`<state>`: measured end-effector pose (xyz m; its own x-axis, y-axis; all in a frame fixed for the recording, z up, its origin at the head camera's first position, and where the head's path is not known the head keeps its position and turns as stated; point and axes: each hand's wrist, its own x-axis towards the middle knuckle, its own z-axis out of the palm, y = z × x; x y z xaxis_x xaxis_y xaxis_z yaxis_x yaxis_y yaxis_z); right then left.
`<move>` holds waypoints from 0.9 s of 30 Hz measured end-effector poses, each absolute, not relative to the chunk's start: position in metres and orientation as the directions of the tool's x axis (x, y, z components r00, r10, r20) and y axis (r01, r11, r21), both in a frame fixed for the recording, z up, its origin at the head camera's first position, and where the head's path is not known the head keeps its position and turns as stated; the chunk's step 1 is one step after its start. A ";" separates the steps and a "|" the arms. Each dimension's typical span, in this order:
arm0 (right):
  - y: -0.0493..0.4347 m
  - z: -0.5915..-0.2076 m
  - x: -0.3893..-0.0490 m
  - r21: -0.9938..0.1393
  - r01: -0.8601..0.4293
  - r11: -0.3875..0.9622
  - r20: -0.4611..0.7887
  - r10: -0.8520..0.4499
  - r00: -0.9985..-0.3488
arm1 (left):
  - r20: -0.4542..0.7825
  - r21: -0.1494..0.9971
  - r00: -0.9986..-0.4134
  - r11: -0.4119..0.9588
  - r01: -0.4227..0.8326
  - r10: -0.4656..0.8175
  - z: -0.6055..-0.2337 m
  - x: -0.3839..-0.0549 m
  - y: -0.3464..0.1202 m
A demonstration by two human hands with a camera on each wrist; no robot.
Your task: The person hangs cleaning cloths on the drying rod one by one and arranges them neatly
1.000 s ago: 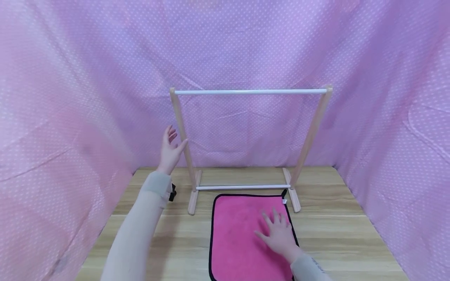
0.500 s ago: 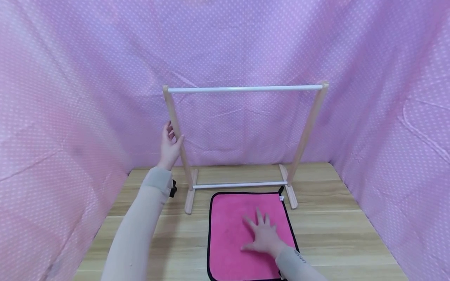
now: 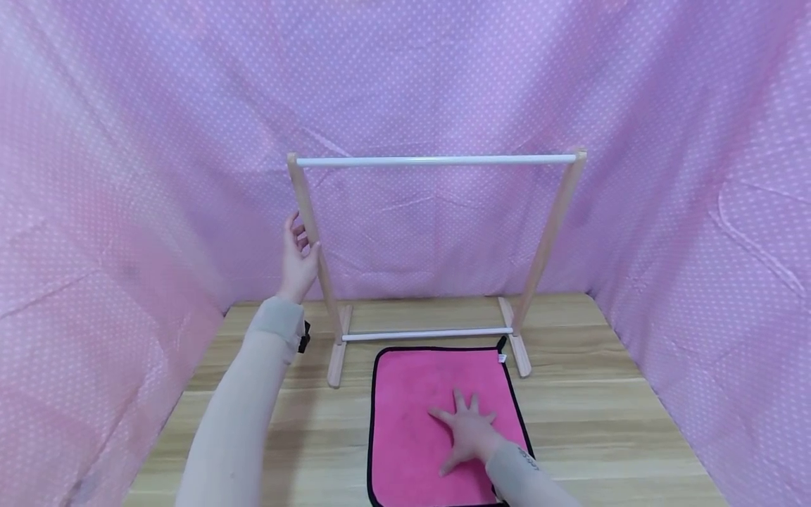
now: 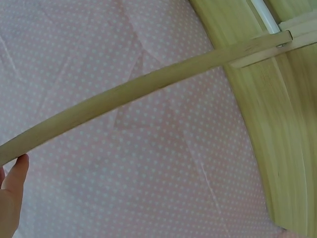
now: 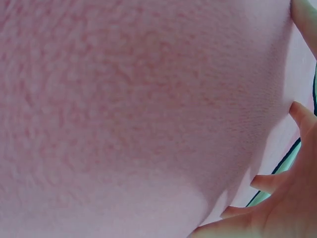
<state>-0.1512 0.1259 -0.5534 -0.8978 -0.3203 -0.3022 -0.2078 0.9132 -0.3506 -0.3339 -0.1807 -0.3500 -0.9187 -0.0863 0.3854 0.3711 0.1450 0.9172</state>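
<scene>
My left hand (image 3: 299,264) is at the left post of a wooden rack (image 3: 319,274) with white crossbars. Its thumb touches the post's edge, while the other fingers are loosely bent at the post's outer side. In the left wrist view the thumb (image 4: 17,176) meets the underside of the post (image 4: 124,94), and most of the hand is out of frame. My right hand (image 3: 470,429) rests palm down, fingers spread, on a pink towel (image 3: 405,415) with black edging. The right wrist view shows bent fingertips on the plush cloth (image 5: 138,109).
The towel lies flat on the wooden table (image 3: 608,422), just in front of the rack's lower bar (image 3: 424,334). A small hanging loop (image 3: 502,343) stands out at its far right corner. Pink dotted curtains (image 3: 431,91) enclose the table at the back and sides.
My left hand has come against the rack's post. My right hand has shifted left over the towel and settled on it. The whole scene drifts slightly left in the head view.
</scene>
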 end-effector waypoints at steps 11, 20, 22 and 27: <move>0.126 -0.551 -0.152 -0.367 -0.217 0.905 -0.294 -0.334 -0.895 | 0.350 0.916 -0.934 0.231 0.327 -0.068 -0.346 -0.334 -0.183; 0.127 -0.551 -0.149 -0.316 -0.328 0.890 -0.194 -0.399 -0.896 | 0.340 0.908 -0.938 0.281 0.309 -0.066 -0.350 -0.334 -0.183; 0.127 -0.551 -0.149 -0.314 -0.345 0.884 -0.182 -0.413 -0.892 | 0.346 0.907 -0.935 0.286 0.310 -0.081 -0.351 -0.333 -0.182; 0.127 -0.550 -0.149 -0.316 -0.363 0.876 -0.168 -0.429 -0.888 | 0.355 0.904 -0.930 0.288 0.316 -0.097 -0.350 -0.332 -0.179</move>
<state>-0.1486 0.1266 -0.5504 -0.8878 -0.4286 -0.1679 -0.3633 0.8764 -0.3162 -0.3322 -0.1787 -0.3502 -0.9296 -0.0969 0.3555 0.3158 0.2876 0.9042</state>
